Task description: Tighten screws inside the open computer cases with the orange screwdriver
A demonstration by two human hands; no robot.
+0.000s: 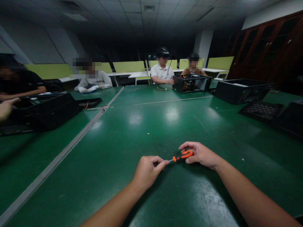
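Observation:
Just above the green table, my left hand pinches the thin metal shaft of a screwdriver between thumb and fingers. The screwdriver lies nearly level, its orange and black handle pointing right. My right hand curves loosely round the end of that handle, with the thumb below it and the fingers above. The screwdriver's tip is hidden in my left fingers.
The green table has a grey seam strip on the left. Black computer cases stand at left, back and right. Several people sit around the table; one person's hand reaches in at far left.

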